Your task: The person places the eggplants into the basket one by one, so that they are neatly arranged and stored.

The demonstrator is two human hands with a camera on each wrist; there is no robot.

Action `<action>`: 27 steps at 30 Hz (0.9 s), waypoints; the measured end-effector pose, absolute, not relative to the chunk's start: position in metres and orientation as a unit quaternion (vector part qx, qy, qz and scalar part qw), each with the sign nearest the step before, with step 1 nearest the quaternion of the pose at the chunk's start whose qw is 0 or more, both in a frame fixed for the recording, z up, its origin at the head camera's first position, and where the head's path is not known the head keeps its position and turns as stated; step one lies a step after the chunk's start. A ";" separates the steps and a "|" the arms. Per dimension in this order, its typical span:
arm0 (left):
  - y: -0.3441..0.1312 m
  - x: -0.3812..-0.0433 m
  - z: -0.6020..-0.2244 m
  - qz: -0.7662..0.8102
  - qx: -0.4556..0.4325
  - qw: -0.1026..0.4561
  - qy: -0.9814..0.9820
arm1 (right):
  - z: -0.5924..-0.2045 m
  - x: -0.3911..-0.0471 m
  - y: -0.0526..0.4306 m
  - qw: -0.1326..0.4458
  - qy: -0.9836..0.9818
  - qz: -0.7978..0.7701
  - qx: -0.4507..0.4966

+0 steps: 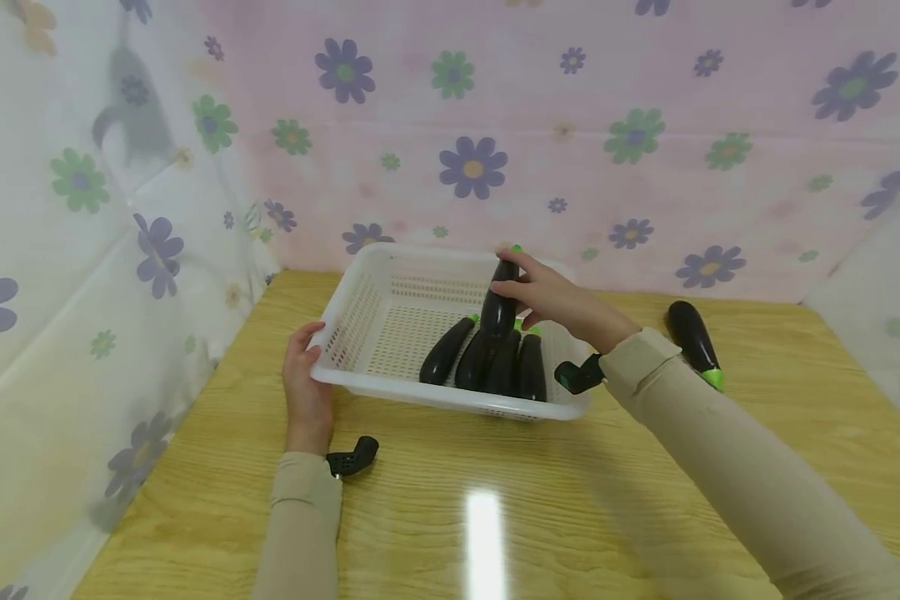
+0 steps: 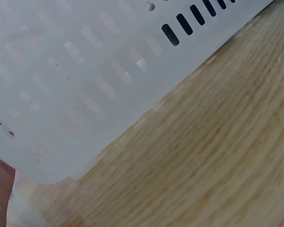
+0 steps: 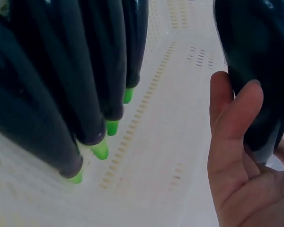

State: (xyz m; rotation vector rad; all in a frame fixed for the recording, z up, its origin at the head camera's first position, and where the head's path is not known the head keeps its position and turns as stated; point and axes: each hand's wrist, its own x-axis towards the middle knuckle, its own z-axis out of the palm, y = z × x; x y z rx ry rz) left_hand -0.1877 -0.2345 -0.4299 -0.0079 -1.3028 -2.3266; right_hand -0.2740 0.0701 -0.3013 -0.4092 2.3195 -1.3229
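Note:
A white plastic basket (image 1: 401,385) with slotted walls stands on the table. At its left front corner my left hand (image 1: 307,396) grips the rim; the left wrist view has the basket's outer wall (image 2: 109,71) filling its upper part. My right hand (image 1: 555,304) holds a dark eggplant (image 1: 499,310) over the basket, its green tip upward, thumb and fingers around it in the right wrist view. Beneath it several eggplants (image 1: 444,354) lie side by side in the basket's right half, their green stem ends (image 3: 100,150) toward the back.
Another eggplant (image 1: 693,337) lies on the wooden table (image 1: 412,517) to the right, outside the basket. Flower-patterned cloth (image 1: 472,108) hangs behind the table and along both sides. The basket's left floor shows bare mesh.

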 end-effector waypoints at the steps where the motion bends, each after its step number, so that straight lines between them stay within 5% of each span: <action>1: -0.234 -0.188 -0.430 -0.847 -0.002 0.234 -0.477 | -0.301 -0.276 0.067 0.219 0.839 -0.475 -0.150; 27: -0.233 -0.186 -0.427 -0.837 0.013 0.230 -0.496 | -0.334 -0.298 -0.012 0.295 0.831 -0.434 -0.183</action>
